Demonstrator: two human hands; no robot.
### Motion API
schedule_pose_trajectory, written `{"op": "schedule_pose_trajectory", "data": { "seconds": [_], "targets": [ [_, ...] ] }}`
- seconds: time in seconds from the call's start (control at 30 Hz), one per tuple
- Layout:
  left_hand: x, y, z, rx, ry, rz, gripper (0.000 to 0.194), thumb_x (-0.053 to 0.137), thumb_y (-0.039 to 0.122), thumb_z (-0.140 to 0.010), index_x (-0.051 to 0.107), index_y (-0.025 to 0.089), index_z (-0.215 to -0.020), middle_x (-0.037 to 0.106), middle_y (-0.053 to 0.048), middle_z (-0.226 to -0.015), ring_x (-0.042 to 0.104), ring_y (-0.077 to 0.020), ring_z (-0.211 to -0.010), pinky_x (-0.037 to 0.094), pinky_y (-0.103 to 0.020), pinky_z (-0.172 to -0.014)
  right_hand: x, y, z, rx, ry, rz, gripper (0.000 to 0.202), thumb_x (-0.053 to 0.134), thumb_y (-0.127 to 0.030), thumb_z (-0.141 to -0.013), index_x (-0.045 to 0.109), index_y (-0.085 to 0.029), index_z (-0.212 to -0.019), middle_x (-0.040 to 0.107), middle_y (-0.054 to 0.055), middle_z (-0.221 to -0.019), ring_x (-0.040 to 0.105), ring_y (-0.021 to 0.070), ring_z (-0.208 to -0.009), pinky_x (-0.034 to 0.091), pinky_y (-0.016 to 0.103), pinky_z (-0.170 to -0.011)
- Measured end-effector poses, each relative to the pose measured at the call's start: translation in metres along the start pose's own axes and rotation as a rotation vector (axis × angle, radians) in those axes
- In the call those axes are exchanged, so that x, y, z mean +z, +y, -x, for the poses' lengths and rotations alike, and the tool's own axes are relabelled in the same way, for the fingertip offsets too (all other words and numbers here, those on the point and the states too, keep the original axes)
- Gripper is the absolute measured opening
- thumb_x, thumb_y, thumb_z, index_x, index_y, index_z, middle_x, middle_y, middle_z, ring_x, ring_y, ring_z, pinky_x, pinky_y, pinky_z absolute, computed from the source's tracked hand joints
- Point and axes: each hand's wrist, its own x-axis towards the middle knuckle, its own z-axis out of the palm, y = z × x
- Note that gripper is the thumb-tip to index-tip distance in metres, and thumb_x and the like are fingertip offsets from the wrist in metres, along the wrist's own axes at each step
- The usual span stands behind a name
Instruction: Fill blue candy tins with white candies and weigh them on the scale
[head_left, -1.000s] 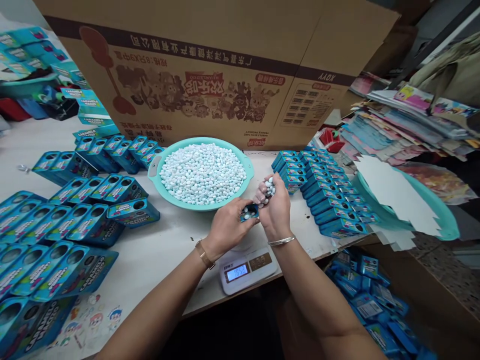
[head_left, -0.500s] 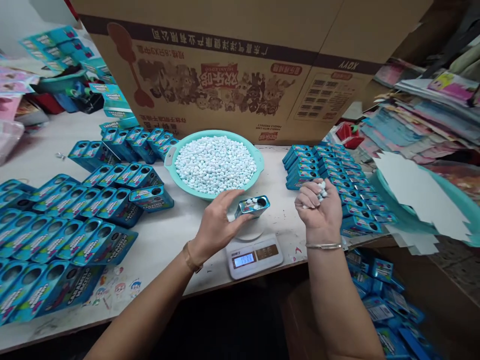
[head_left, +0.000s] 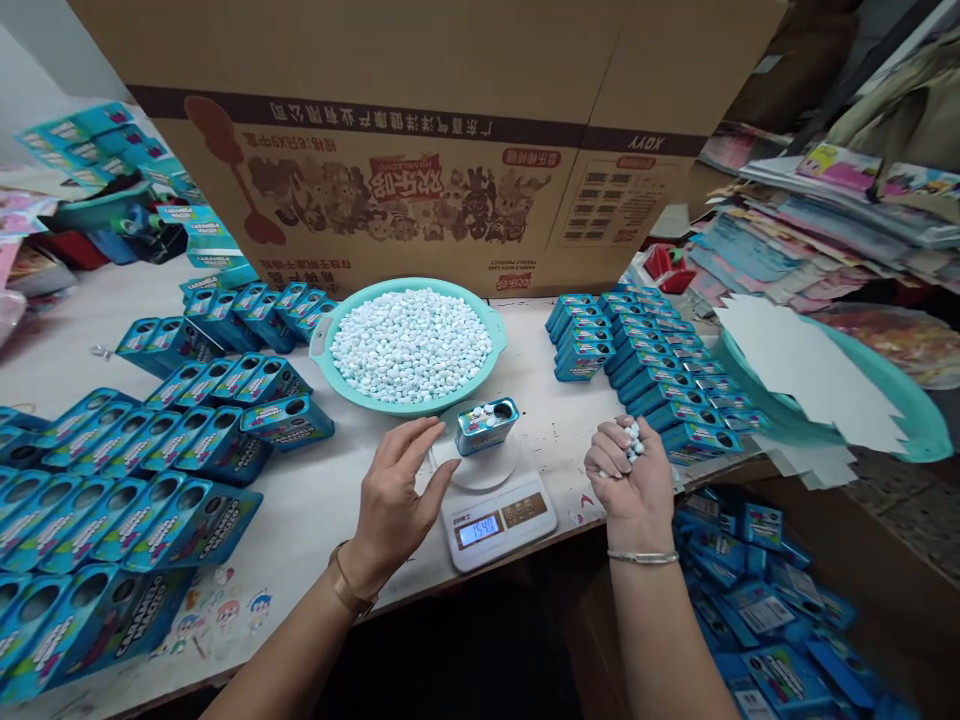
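A blue tin [head_left: 486, 428] with pale candies at its opening stands on the round plate of a white digital scale [head_left: 501, 522], whose display is lit. Just left of the tin, my left hand [head_left: 397, 495] is open, thumb and fingers apart, holding nothing. My right hand [head_left: 630, 470], palm up to the right of the scale, has its fingers curled round several small pale candies [head_left: 634, 440]. Behind the tin sits a turquoise basin [head_left: 324, 345] heaped with the same pale blue and white candies [head_left: 412, 345].
Rows of blue tins [head_left: 135, 500] with round openings fill the left side. More tins [head_left: 645, 360] stand at right. A large cardboard box [head_left: 420, 60] rises behind the basin. White sheets lie over a turquoise tub [head_left: 926, 405] at far right. Loose tins [head_left: 765, 600] lie lower right.
My left hand has let go of the tin on the scale and moved left and down. My right hand still holds its candies. The camera view has shifted somewhat.
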Motion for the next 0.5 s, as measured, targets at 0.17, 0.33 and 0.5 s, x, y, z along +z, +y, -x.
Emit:
{"op": "schedule_pose_trajectory", "data": {
  "seconds": [0.17, 0.33, 0.5],
  "targets": [
    [0.007, 0.005, -0.004, 0.085, -0.014, -0.064, 0.039, 0.066, 0.018, -0.086, 0.057, 0.016, -0.124, 0.065, -0.012, -0.115, 0.06, -0.0244, -0.109, 0.055, -0.041, -0.093, -0.011, 0.004, 0.004, -0.006, 0.002, -0.014, 0.014, 0.061, -0.021, -0.085, 0.05, -0.02, -0.076, 0.047, -0.01, -0.055, 0.034, 0.0031, -0.036, 0.027, 0.016, -0.035],
    [0.012, 0.008, -0.013, 0.111, -0.038, -0.08, 0.04, 0.063, 0.016, -0.088, 0.055, 0.019, -0.127, 0.065, -0.011, -0.116, 0.059, -0.0242, -0.109, 0.054, -0.042, -0.094, -0.015, 0.008, 0.004, -0.02, 0.033, -0.049, 0.014, 0.062, -0.021, -0.084, 0.051, -0.019, -0.075, 0.048, -0.009, -0.055, 0.035, 0.0029, -0.035, 0.027, 0.015, -0.033],
    [0.019, 0.007, -0.041, 0.24, -0.16, -0.171, 0.037, 0.05, 0.007, -0.091, 0.055, 0.014, -0.127, 0.064, -0.012, -0.122, 0.057, -0.0236, -0.108, 0.053, -0.04, -0.095, -0.017, 0.009, 0.004, -0.01, 0.004, -0.051, 0.015, 0.062, -0.022, -0.085, 0.051, -0.02, -0.074, 0.046, -0.01, -0.055, 0.033, 0.0031, -0.035, 0.028, 0.015, -0.033]
  ]
}}
